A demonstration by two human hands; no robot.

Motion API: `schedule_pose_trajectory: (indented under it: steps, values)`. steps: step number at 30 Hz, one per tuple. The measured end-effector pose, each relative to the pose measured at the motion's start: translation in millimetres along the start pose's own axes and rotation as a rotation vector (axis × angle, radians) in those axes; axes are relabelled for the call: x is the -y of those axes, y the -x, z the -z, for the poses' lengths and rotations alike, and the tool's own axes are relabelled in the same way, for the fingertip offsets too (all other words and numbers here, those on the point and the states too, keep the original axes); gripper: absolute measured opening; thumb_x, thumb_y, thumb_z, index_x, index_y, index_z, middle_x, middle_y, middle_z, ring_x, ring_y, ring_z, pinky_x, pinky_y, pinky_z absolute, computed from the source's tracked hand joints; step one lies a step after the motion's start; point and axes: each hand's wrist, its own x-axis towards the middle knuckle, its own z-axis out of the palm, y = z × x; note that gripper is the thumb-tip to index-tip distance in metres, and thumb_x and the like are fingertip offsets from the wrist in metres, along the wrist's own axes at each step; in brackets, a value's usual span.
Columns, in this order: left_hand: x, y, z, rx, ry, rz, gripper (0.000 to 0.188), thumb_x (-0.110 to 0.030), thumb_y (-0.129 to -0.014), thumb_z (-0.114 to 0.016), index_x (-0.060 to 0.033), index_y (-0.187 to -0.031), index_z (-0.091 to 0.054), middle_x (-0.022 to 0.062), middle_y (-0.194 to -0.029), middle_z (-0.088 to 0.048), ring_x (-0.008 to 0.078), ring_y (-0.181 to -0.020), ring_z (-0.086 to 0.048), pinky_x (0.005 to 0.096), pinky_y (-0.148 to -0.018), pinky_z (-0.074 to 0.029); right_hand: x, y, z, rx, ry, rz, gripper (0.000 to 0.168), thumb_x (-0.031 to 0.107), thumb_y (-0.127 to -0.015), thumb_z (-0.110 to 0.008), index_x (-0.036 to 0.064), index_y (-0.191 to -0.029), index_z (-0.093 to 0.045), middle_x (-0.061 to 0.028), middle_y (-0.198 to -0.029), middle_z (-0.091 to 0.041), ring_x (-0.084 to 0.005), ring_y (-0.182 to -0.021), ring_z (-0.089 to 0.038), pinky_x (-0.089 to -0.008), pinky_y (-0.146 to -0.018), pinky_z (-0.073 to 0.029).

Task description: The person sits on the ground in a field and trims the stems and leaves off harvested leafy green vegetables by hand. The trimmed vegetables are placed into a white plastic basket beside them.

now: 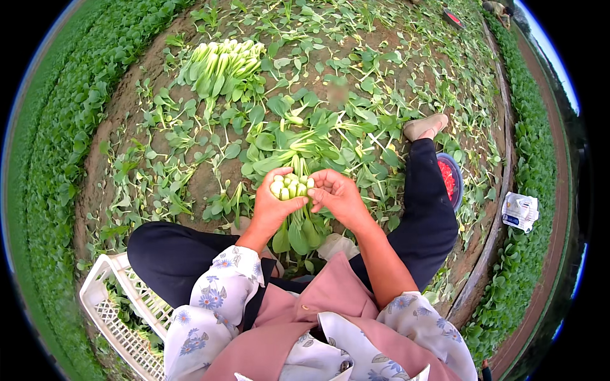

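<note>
A bunch of bok choy (289, 186) is held in front of me, with its pale cut bases facing up and its leaves hanging below. My left hand (268, 202) wraps around the left side of the bunch, thumb across the near side. On the other side, my right hand (339, 194) has its thumb and fingers at the rightmost base. Loose bok choy plants (310, 147) lie on the soil just beyond both hands. A pile of bok choy (223, 64), bases pointing away from me, rests farther off to the left.
At lower left stands a white plastic crate (102, 305) with greens inside. A bowl (458, 178) of red pieces sits beside my right leg, and a printed bag (520, 211) lies farther right. Scattered leaves cover the soil. Another person (498, 10) is at the far upper right.
</note>
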Motion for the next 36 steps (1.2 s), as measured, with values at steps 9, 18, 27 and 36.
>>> schedule_pose_trajectory:
  steps: [9,18,27,36]
  values:
    - [-5,-1,-1,-0.097,-0.030,-0.067,0.059,0.004,-0.065,-0.074,-0.0015,-0.117,-0.047,0.0053,-0.099,-0.058,0.0112,-0.088,-0.058,0.0247,-0.077,-0.049,12,3,-3,-0.178,0.103,-0.083,0.016,0.004,-0.081,-0.066,-0.002,-0.095,-0.062,-0.0035,-0.075,-0.063,-0.0061,-0.059,-0.055,-0.0210,-0.050,-0.050]
    - [-8,3,-5,-0.079,-0.039,-0.059,0.062,0.004,-0.065,-0.072,-0.0013,-0.120,-0.045,0.0062,-0.105,-0.055,0.0124,-0.093,-0.056,0.0250,-0.082,-0.047,2,-6,-3,-0.092,-0.040,-0.091,0.016,0.005,-0.080,-0.067,-0.002,-0.091,-0.058,-0.0050,-0.074,-0.061,-0.0081,-0.059,-0.057,-0.0216,-0.047,-0.051]
    - [-12,6,-6,-0.044,-0.144,-0.134,0.064,0.001,-0.064,-0.074,-0.0021,-0.120,-0.045,0.0061,-0.106,-0.054,0.0127,-0.094,-0.056,0.0260,-0.083,-0.047,-2,-11,5,-0.013,-0.393,-0.272,0.025,0.003,-0.078,-0.068,0.001,-0.099,-0.054,-0.0050,-0.080,-0.059,-0.0097,-0.057,-0.057,-0.0217,-0.046,-0.051]
    - [-17,2,-4,0.057,-0.050,-0.124,0.063,0.002,-0.063,-0.073,-0.0043,-0.118,-0.044,0.0057,-0.108,-0.054,0.0124,-0.097,-0.054,0.0270,-0.084,-0.048,-11,-15,6,0.093,-0.440,-0.245,0.027,0.004,-0.078,-0.069,0.002,-0.101,-0.054,-0.0055,-0.079,-0.060,-0.0096,-0.054,-0.055,-0.0226,-0.043,-0.048]
